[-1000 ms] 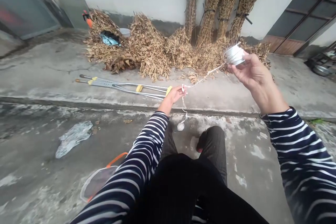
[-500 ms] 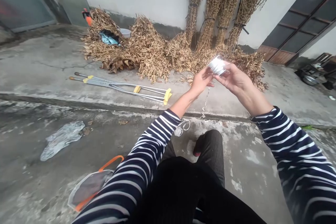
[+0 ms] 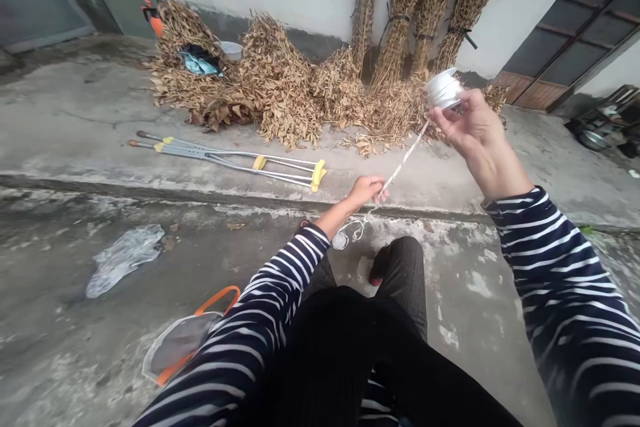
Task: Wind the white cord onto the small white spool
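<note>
My right hand [image 3: 475, 130] grips a white spool [image 3: 444, 89] at the upper right, in front of the dry stalks. From the spool a white cord [image 3: 406, 159] runs down to the left, stretched straight. My left hand [image 3: 369, 191] is closed round this cord, lower and nearer the middle. Below my left hand the cord hangs in loose loops toward a small white coil [image 3: 341, 240] on the ground beside my feet.
Two crutches [image 3: 235, 161] lie on the concrete step. Dry plants [image 3: 285, 87] are heaped along the wall, with tied bundles [image 3: 400, 20] upright behind. A plastic bag [image 3: 125, 259] and an orange-handled bag [image 3: 183, 347] lie at the left.
My hands have moved apart. My right hand has gone up and right with the spool, while my left hand has gone down and left along the cord, which is now stretched between them.
</note>
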`<state>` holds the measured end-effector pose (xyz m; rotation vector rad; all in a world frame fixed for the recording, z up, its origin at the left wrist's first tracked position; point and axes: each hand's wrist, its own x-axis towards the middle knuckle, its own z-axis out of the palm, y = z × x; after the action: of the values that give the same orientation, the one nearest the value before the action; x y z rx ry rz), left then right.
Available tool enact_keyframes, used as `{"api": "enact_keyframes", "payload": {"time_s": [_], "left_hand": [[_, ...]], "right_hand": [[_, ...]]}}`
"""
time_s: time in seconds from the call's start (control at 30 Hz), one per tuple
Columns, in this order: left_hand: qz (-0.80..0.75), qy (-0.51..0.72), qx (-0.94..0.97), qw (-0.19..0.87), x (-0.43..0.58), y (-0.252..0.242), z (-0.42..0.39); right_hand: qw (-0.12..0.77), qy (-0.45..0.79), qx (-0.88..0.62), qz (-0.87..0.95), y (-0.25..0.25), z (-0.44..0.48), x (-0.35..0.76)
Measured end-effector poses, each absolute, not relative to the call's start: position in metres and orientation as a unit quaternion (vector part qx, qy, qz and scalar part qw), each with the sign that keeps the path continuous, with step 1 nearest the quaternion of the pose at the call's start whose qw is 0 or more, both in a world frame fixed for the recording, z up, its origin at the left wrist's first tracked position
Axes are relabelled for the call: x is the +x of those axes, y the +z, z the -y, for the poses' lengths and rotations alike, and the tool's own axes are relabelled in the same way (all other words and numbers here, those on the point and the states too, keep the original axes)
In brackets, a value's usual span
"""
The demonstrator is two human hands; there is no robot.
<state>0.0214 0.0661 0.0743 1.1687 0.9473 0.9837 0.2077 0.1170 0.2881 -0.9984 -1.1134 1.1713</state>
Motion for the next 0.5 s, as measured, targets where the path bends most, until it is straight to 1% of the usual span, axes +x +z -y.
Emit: {"api": "enact_keyframes", "payload": {"time_s": [0.07,0.1,0.17,0.23,0.3,0.4,0.5], "left_hand": [[-0.495,0.334,0.519,0.611,0.009,0.046,-0.049],[-0.52,0.322,0.519,0.597,0.001,0.035,-0.043],[-0.55,0.333,0.521,0.561,-0.015,0.021,-0.041],[-0.581,0.369,0.515,0.512,-0.029,0.024,-0.055],[-0.596,0.414,0.506,0.467,-0.031,0.047,-0.079],[-0.552,0.481,0.518,0.442,-0.01,0.107,-0.114],[-0.353,0.601,0.526,0.487,0.031,0.166,-0.131]], "right_hand": [[0.628,0.51,-0.417,0.415,0.304,-0.124,0.212],[0.644,0.512,-0.413,0.39,0.311,-0.126,0.214],[0.649,0.505,-0.41,0.395,0.321,-0.126,0.213],[0.631,0.495,-0.415,0.43,0.32,-0.122,0.208],[0.608,0.499,-0.424,0.448,0.31,-0.115,0.199],[0.584,0.533,-0.434,0.433,0.291,-0.106,0.182],[0.576,0.56,-0.424,0.417,0.283,-0.098,0.169]]}}
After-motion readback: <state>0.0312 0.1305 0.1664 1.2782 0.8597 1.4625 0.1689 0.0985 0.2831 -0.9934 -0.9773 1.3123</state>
